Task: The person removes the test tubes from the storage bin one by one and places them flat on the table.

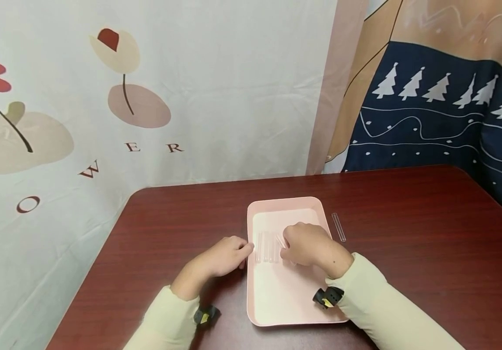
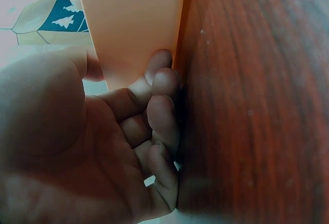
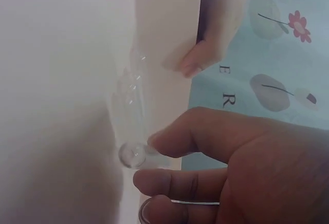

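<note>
My left hand grips the left side of a pink tray, thumb over the rim and fingers curled against the outer wall. Inside the tray my right hand pinches a clear test tube between thumb and index finger. The round end of this tube points toward the right wrist camera. A second clear round end shows at the middle finger, mostly hidden by it. To the left of the right hand, several clear tubes lie side by side on the tray floor.
One more clear tube lies on the dark red wooden table, just outside the tray's right rim. Behind the table hang a pale flower-printed cloth and a navy cloth with white trees.
</note>
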Demonstrator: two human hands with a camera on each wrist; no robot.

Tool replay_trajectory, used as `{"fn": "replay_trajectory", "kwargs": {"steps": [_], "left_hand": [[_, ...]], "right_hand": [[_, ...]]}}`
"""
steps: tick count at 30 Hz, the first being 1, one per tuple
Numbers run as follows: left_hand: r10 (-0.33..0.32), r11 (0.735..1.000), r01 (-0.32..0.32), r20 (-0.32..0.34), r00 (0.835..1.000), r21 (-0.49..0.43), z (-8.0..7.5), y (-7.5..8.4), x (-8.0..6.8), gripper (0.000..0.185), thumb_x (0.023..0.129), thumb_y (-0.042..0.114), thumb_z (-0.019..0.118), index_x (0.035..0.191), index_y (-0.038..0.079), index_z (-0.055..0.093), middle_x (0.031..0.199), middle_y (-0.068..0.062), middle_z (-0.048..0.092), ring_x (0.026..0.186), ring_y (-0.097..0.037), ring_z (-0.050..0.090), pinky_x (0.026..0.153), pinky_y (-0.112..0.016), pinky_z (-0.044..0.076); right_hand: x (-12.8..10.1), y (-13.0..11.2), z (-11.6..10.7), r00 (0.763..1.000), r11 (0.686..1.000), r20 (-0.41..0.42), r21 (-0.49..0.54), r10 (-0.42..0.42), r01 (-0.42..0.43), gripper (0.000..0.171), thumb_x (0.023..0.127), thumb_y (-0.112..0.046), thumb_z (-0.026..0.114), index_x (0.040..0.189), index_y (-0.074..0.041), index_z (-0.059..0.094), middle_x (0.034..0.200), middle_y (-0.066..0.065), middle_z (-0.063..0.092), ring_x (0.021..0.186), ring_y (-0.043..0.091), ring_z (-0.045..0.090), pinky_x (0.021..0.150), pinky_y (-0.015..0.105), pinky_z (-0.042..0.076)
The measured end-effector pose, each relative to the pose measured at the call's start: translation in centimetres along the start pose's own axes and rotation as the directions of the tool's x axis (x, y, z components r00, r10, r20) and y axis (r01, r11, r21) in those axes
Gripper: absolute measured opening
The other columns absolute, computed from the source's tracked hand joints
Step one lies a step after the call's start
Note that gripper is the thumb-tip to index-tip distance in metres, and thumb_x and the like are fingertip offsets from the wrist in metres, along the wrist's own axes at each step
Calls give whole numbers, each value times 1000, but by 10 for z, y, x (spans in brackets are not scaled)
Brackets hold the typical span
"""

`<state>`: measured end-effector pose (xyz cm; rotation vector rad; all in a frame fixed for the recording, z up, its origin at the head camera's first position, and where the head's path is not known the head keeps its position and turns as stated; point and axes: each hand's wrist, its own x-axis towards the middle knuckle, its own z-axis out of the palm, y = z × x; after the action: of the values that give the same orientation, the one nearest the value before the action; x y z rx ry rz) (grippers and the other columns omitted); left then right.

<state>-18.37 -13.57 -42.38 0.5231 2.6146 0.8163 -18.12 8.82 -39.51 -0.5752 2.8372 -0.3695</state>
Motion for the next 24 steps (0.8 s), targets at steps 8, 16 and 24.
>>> {"fn": "replay_trajectory", "kwargs": {"steps": [8, 16, 24], "left_hand": [[-23, 1000, 23, 8, 1000, -16, -1, 2, 0, 42, 98, 26, 41, 64, 10, 61, 57, 2, 57, 52, -11, 46, 56, -26, 41], [-26, 1000, 26, 10, 1000, -6, -2, 2, -1, 43, 99, 27, 41, 64, 12, 60, 57, 3, 57, 53, -11, 48, 58, -27, 42], [-32, 999, 32, 5, 999, -6, -2, 5, -3, 42, 98, 25, 41, 64, 11, 61, 57, 2, 57, 52, -11, 46, 56, -26, 40]], "right_hand": [[-4, -2, -10, 998, 999, -60, -5, -33, 33, 27, 85, -26, 70, 65, -18, 53, 60, -3, 52, 60, 15, 50, 53, 32, 37], [-9, -1, -22, 989, 997, -130, -10, -75, 74, 27, 83, -24, 68, 63, -17, 50, 57, -4, 47, 58, 14, 46, 50, 29, 33], [-12, 1, -29, 985, 998, -159, 8, -66, 69, 23, 82, -24, 63, 64, -18, 50, 58, -3, 48, 57, 14, 46, 50, 30, 33]]}}
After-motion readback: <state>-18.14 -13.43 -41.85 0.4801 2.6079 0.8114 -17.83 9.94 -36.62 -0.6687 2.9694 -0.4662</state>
